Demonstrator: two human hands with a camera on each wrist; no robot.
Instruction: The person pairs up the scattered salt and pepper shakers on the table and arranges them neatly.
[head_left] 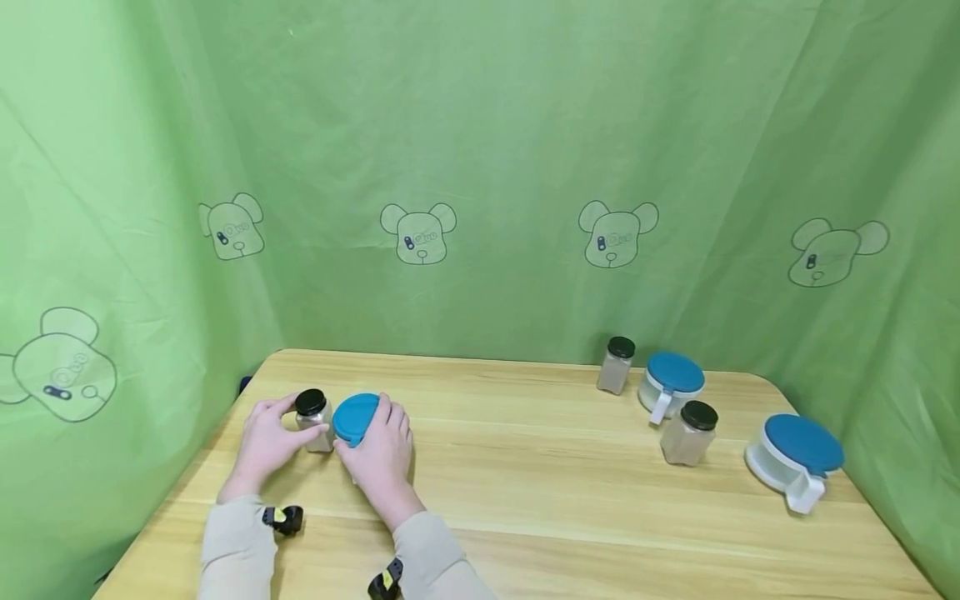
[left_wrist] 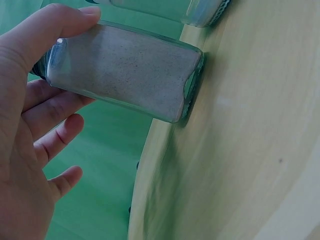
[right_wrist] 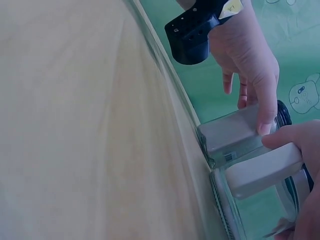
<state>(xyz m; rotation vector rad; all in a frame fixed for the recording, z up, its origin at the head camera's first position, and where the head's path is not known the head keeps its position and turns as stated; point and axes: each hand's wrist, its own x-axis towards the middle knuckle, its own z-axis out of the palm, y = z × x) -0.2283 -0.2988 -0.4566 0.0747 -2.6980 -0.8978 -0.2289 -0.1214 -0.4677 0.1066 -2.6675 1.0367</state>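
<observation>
At the table's left side, my left hand point(head_left: 264, 442) pinches a square glass jar point(head_left: 320, 442) between thumb and fingers near its black lid. Greyish powder fills most of this jar point(left_wrist: 125, 70), which stands upright on the wood. Just right of it is a round clear seasoning pot with a blue lid point(head_left: 356, 417). My right hand point(head_left: 384, 454) grips that pot from above, thumb by its white handle point(right_wrist: 265, 170) and fingers round the far side. Jar and pot stand side by side; the right hand covers part of the pot.
Across the wooden table point(head_left: 525, 483), on the right, stand a small black-lidded jar point(head_left: 615, 371), a blue-lidded pot point(head_left: 672, 383), a larger black-lidded jar point(head_left: 687, 437) and another blue-lidded pot point(head_left: 795, 454). A green curtain point(head_left: 517, 150) surrounds the table's back and sides.
</observation>
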